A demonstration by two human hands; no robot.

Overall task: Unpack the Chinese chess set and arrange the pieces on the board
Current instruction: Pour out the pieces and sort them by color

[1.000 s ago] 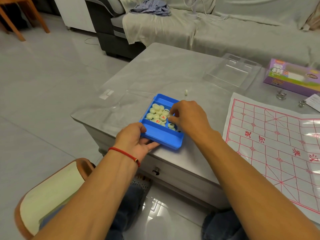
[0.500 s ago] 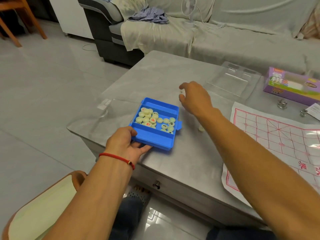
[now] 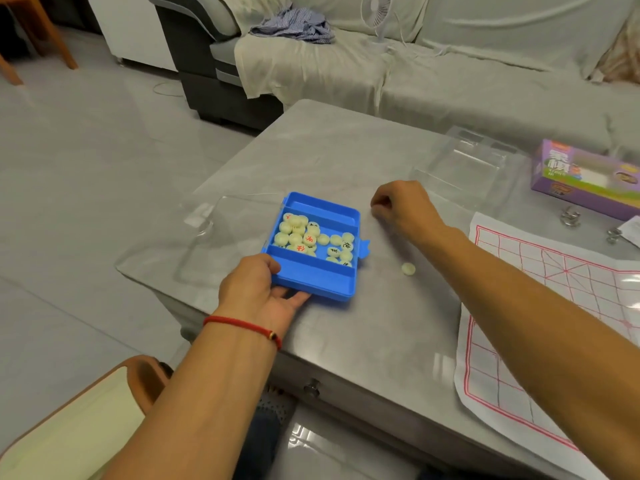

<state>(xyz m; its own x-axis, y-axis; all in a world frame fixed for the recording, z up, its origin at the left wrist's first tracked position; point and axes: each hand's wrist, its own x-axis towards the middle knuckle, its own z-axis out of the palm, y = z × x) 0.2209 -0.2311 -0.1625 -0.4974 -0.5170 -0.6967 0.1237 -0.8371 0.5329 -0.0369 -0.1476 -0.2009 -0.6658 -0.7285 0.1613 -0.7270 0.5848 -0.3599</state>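
A blue tray sits near the table's front-left corner and holds several pale round chess pieces marked in red or black. My left hand grips the tray's near-left corner, thumb on the rim and fingers underneath. My right hand is just right of the tray's far corner, with its fingers curled down to the table over a loose piece that they hide. Another loose piece lies face down on the table right of the tray. The red-lined paper board lies flat at the right.
A clear plastic lid lies beyond my right hand, and a second clear cover lies left of the tray. A purple box and small metal clips are at the far right. A chair stands at the lower left.
My right hand left the tray, dropped one piece on the table right of it, and reached forward over the loose piece farther back. The left hand kept its hold on the tray.
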